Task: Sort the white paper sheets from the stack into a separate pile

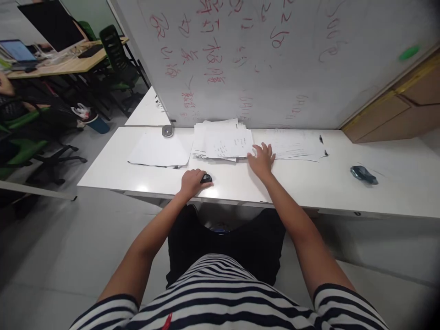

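My left hand (191, 183) rests near the desk's front edge, its fingers curled round a small black object (206, 178). Most of that object is hidden, so its kind cannot be made out. Further right, my right hand (261, 160) has its fingers spread at the right edge of a stack of printed paper (225, 141). Its fingertips touch or hover over the sheets. Beyond this hand lies a looser spread of sheets (292, 144). Left of the stack is another pile of white paper (160, 149), apparently blank on top.
A whiteboard (220, 91) with red writing stands along the back of the white desk (319, 183). A rounded silver-grey item (167, 131) sits behind the left pile. A dark, shiny object (364, 175) lies at right, near cardboard boxes (385, 117). Another person's arm (6, 85) shows far left.
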Motion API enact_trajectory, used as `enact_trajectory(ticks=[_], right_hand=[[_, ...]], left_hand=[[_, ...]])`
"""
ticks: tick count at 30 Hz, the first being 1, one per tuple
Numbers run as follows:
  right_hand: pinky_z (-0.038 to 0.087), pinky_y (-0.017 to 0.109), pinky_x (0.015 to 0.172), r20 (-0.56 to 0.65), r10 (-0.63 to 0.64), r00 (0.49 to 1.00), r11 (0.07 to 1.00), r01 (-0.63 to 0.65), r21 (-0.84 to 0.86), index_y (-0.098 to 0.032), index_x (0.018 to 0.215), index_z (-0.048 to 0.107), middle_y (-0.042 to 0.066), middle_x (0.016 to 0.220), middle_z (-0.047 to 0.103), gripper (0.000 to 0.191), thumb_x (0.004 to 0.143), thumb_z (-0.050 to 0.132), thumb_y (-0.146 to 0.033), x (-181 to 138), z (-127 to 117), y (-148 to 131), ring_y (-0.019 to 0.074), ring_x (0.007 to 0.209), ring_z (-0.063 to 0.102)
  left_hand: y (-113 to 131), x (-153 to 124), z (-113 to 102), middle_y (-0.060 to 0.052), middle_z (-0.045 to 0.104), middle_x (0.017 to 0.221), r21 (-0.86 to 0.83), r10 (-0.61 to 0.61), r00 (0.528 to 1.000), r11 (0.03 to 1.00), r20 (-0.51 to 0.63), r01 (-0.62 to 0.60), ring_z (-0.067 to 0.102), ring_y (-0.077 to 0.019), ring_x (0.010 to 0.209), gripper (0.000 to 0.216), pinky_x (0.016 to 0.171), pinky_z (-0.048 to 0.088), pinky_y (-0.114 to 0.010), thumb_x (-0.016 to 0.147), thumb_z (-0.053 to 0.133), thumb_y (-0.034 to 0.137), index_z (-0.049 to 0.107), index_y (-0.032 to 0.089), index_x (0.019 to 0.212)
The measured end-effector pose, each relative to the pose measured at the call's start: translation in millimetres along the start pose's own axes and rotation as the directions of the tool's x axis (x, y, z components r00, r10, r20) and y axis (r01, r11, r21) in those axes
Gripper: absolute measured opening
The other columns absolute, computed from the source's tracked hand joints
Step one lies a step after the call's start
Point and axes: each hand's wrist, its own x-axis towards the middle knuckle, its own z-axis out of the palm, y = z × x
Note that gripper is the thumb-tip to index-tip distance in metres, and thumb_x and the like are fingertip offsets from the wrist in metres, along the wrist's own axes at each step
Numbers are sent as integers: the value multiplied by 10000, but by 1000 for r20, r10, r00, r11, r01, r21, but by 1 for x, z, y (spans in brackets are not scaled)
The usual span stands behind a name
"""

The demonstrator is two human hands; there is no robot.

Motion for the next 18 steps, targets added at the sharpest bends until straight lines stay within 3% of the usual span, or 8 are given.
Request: enact_trajectory(ticks=[2,6,10,13,18], right_hand=[[65,640,1114,30,-12,999,998,13,-62,-253,1282,513,92,1541,283,419,881,456,-357,2,0,4,312,1452,94],[141,653,1092,-20,218,976,966,-218,-140,-257,1336,469,105,1530,305,448,902,383,-332,12,-9,40,326,1442,148],[82,686,1074,-15,254,967,930,-249,-271,-257,1440,340,153,1571,184,682,853,422,-594,23,-18,69,369,1454,45],[55,724,1043,40,285,958,908,-257,-330,-270,1430,360,163,1578,154,768,805,406,-715,29,-20,72,394,1449,24],[20,747,1024,-59,375,925,862,-372,-345,-210,1321,476,209,1527,257,648,836,427,-636,46,-22,65,413,1432,81]], left_hand=[[0,-1,1,-70,646,804,0,7,999,1000,-31,-7,576,-223,781,495,695,305,-345,813,521,670,634,211,961],[1,-2,1,-66,643,801,-3,13,997,1000,-77,-13,571,-217,767,487,687,302,-342,819,520,661,629,209,961],[0,-1,2,-64,642,809,-14,13,996,1000,-92,-14,569,-215,770,478,686,302,-344,819,529,652,627,207,964],[0,0,3,-65,643,813,-11,9,995,1000,-95,-10,567,-217,771,470,687,300,-348,821,531,647,628,208,957],[1,0,2,-65,646,815,-1,7,995,1000,-102,-7,568,-218,774,476,689,301,-347,823,524,650,626,206,962]])
